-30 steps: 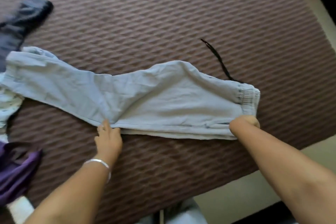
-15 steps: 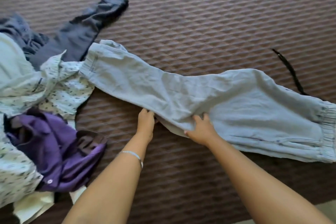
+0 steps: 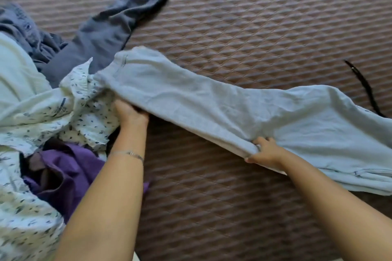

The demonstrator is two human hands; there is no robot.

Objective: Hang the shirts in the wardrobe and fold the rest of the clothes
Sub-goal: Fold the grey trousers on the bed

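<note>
Light grey-blue pants point(image 3: 244, 112) lie folded leg on leg across the brown quilted bed point(image 3: 254, 27), cuff end at the left, waist running off the right edge. My left hand point(image 3: 130, 113) grips the near edge of the leg close to the cuff, fingers tucked under the cloth. My right hand point(image 3: 265, 151) pinches the near edge of the pants around the middle of the leg. A black drawstring point(image 3: 364, 87) trails from the waist at the right.
A pile of clothes fills the left side: a white shirt with small dark print point(image 3: 84, 112), a purple garment point(image 3: 67, 176), dark grey pants point(image 3: 110, 32) and a pale plain garment point(image 3: 19, 82). The pants' cuff lies over the printed shirt.
My left hand has slid left along the pants leg toward the cuff. My right hand moved from the waist to mid-leg. The view has panned left, bringing the pile into sight.
</note>
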